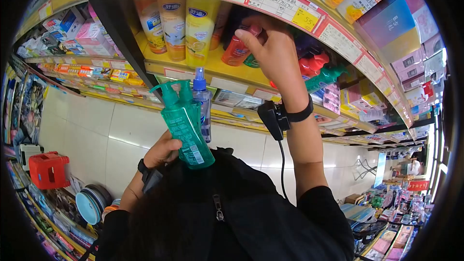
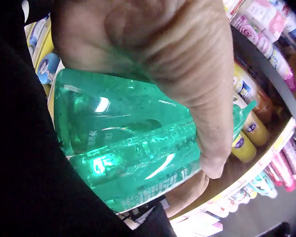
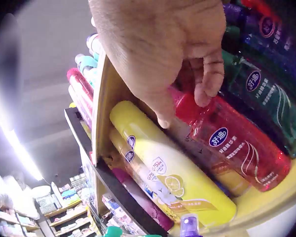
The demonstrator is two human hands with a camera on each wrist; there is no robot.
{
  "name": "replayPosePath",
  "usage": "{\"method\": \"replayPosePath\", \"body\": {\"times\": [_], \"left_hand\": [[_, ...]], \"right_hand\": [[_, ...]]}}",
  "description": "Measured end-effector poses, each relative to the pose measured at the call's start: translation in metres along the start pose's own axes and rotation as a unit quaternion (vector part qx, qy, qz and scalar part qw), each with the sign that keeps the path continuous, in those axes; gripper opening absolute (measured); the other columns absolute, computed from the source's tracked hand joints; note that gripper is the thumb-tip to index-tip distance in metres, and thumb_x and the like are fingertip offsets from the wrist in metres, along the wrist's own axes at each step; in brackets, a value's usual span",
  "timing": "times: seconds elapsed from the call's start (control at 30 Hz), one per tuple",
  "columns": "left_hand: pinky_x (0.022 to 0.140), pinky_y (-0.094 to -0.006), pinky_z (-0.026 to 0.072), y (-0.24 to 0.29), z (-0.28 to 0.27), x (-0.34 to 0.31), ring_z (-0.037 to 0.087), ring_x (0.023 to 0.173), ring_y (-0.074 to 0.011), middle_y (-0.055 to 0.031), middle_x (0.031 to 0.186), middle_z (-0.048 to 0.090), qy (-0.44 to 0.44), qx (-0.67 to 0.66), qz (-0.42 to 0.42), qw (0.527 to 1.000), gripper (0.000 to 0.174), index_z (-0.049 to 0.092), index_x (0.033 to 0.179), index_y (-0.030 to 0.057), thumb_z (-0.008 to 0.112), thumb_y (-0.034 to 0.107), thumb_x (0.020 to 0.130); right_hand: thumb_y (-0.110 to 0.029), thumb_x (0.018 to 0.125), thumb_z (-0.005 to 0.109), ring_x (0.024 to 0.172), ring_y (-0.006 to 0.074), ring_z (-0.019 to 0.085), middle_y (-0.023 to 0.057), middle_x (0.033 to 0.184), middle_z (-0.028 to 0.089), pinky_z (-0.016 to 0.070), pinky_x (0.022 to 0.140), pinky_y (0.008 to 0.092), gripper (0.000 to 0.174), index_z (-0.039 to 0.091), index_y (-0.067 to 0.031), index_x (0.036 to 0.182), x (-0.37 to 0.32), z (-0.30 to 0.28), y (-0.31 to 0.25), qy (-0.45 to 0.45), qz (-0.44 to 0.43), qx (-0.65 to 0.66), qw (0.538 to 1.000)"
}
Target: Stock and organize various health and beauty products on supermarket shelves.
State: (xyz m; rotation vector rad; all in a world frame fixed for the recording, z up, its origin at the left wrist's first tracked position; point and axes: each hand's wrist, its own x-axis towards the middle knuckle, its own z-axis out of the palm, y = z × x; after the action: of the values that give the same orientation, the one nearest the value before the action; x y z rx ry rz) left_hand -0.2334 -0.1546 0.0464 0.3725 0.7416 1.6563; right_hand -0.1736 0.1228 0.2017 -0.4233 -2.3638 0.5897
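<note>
My left hand (image 1: 164, 150) grips two green pump bottles (image 1: 188, 133) side by side in front of my chest; their translucent bodies fill much of the left wrist view. A blue-purple spray bottle (image 1: 205, 111) stands close against them, its lower part partly hidden. Up on the shelf, my right hand (image 1: 275, 53) holds a red bottle (image 3: 241, 143) by its top, thumb on one side and fingers curled on the other. The red bottle leans on the shelf board, between a yellow bottle (image 3: 172, 168) and a dark green bottle (image 3: 271, 98).
The shelf's upper edge with its price labels (image 1: 270, 0) runs just above my right hand. Red pump bottles (image 1: 314, 65) and a green pump top (image 1: 326, 78) are to its right. Below lies a tiled floor (image 1: 130, 121), with a red plastic stool (image 1: 48, 170) at left.
</note>
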Motion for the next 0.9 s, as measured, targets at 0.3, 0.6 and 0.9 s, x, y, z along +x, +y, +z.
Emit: {"method": "replayPosePath", "body": {"times": [0.3,0.6,0.9], "left_hand": [[0.103,-0.0476,0.0451,-0.001,-0.001,0.009,0.056,0.119,-0.0292,-0.0149,0.134,0.050,-0.032,-0.001,0.013,0.999,0.095,0.026,0.147,0.0016,0.077,0.040,0.077],[0.101,-0.0435,0.0464,-0.016,-0.010,0.011,0.058,0.116,-0.0267,-0.0141,0.127,0.056,-0.061,0.001,-0.013,0.998,0.088,0.033,0.143,0.0002,0.076,0.042,0.078],[0.100,-0.0420,0.0477,-0.019,0.005,0.000,0.060,0.112,-0.0266,-0.0151,0.124,0.057,-0.075,-0.042,-0.046,0.995,0.094,0.033,0.143,0.0007,0.078,0.048,0.074]], "right_hand": [[-0.007,0.085,0.072,0.071,0.0050,0.057,0.0018,0.086,0.062,0.0471,0.062,0.0187,0.021,0.063,-0.0027,0.104,-0.047,-0.038,-0.011,0.074,0.024,0.159,0.984],[-0.014,0.087,0.073,0.070,0.0004,0.051,-0.0039,0.080,0.058,0.0412,0.061,0.0177,0.020,0.061,-0.0037,0.100,-0.068,-0.066,-0.039,-0.075,0.107,0.347,0.929],[-0.021,0.089,0.071,0.059,0.0008,0.047,-0.0030,0.077,0.060,0.0363,0.051,0.0179,0.022,0.060,-0.0031,0.097,-0.061,-0.056,-0.042,-0.251,0.139,0.375,0.881]]}}
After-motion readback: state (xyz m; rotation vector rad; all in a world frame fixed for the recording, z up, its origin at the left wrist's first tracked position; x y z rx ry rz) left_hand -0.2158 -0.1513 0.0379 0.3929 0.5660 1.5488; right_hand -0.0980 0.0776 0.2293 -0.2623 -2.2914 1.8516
